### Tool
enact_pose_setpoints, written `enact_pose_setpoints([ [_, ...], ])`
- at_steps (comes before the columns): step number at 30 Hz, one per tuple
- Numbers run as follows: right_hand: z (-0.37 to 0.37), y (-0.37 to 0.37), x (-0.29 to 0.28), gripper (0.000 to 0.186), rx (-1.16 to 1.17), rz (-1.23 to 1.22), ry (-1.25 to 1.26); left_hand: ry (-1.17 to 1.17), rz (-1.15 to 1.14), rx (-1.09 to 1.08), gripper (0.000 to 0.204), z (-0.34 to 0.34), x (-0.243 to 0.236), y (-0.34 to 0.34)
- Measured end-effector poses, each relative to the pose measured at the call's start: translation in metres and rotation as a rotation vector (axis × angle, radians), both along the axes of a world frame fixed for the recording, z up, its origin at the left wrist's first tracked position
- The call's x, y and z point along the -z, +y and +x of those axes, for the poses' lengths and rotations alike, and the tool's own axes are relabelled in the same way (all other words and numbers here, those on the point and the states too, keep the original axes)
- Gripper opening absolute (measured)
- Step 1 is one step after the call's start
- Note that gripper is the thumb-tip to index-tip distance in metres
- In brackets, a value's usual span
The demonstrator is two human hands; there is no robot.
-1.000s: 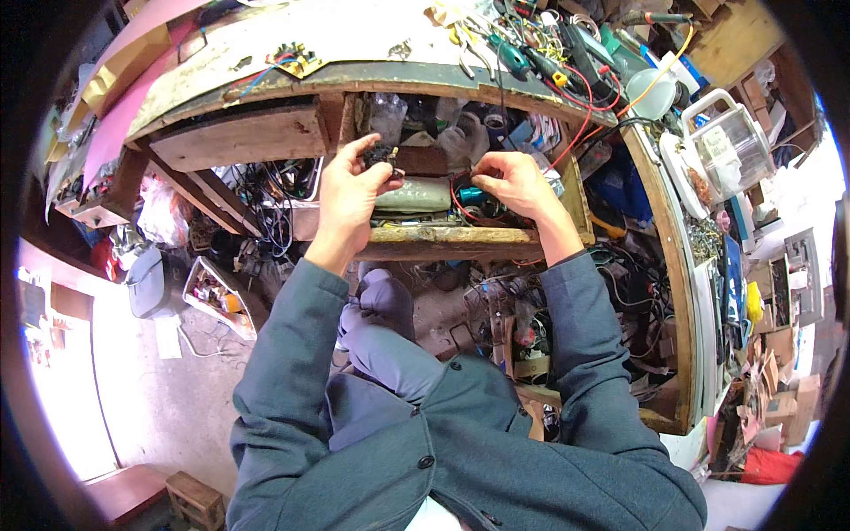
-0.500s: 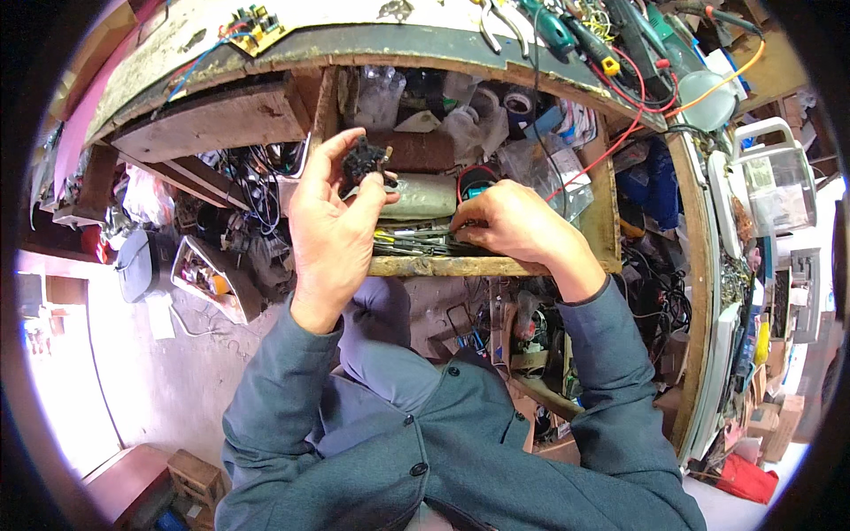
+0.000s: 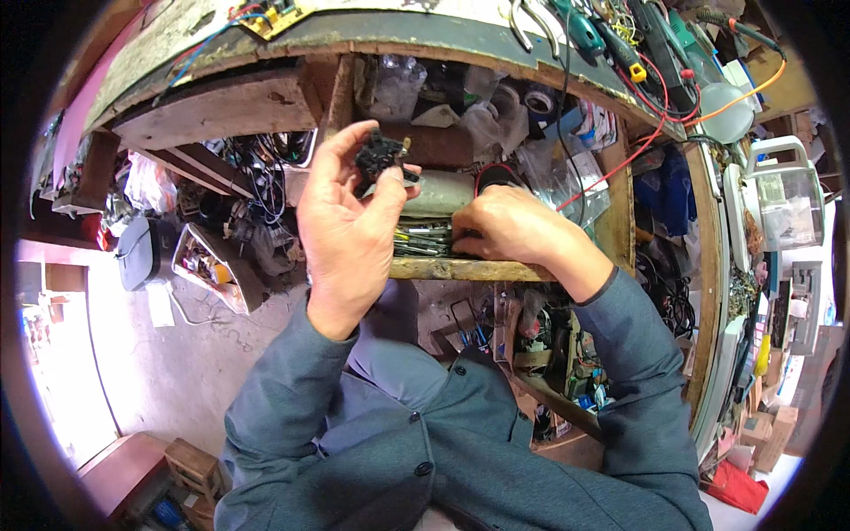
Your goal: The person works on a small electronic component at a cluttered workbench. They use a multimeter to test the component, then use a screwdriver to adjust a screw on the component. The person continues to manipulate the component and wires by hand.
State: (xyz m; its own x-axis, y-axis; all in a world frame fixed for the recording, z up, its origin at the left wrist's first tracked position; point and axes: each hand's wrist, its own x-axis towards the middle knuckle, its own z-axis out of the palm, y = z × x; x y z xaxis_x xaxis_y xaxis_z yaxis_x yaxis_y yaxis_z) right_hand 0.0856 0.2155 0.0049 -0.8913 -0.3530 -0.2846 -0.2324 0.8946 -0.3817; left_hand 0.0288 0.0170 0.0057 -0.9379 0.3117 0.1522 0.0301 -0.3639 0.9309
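My left hand [image 3: 345, 239] is raised over the drawer's left side, its thumb and fingers closed on a small black plastic part [image 3: 379, 161] with a brass-coloured bit. Lower and to the right, my right hand [image 3: 513, 225] reaches into the open wooden drawer [image 3: 469, 270], just behind its front board. Its fingers are curled downward beside a row of slim metal tools [image 3: 421, 241]; the fingertips, and anything between them, are hidden. A pale, long bundle [image 3: 438, 195] lies behind the tools.
Clear plastic bags [image 3: 544, 164] fill the drawer's back right. Above runs the bench edge [image 3: 443, 55], with pliers [image 3: 537, 28], a circuit board [image 3: 273, 16] and red cables [image 3: 611, 162] hanging down. At left, an open box [image 3: 212, 268] of parts stands by tangled black wires [image 3: 266, 181].
The whole view has shifted slightly. My left hand still holds the black part up, turned a little. My right hand stays in the drawer, its fingers bent further down among the tools.
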Motion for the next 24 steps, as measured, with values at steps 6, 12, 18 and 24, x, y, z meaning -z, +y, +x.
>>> enact_pose_setpoints([
  [6, -0.016, -0.015, 0.004, 0.017, -0.089, -0.012, -0.043, -0.106, 0.004, 0.032, 0.043, -0.003, -0.004, 0.0],
  [12, -0.013, -0.007, -0.003, 0.018, -0.091, -0.214, -0.135, -0.16, -0.011, 0.083, 0.042, -0.008, -0.005, -0.002],
  [18, 0.0, -0.006, -0.022, 0.025, 0.175, -0.342, -0.082, -0.266, 0.062, 0.186, 0.04, -0.017, -0.003, -0.008],
  [24, 0.003, 0.007, -0.015, 0.02, 0.422, -0.554, 0.188, -0.332, 0.134, 0.259, 0.04, -0.023, -0.001, -0.011],
])
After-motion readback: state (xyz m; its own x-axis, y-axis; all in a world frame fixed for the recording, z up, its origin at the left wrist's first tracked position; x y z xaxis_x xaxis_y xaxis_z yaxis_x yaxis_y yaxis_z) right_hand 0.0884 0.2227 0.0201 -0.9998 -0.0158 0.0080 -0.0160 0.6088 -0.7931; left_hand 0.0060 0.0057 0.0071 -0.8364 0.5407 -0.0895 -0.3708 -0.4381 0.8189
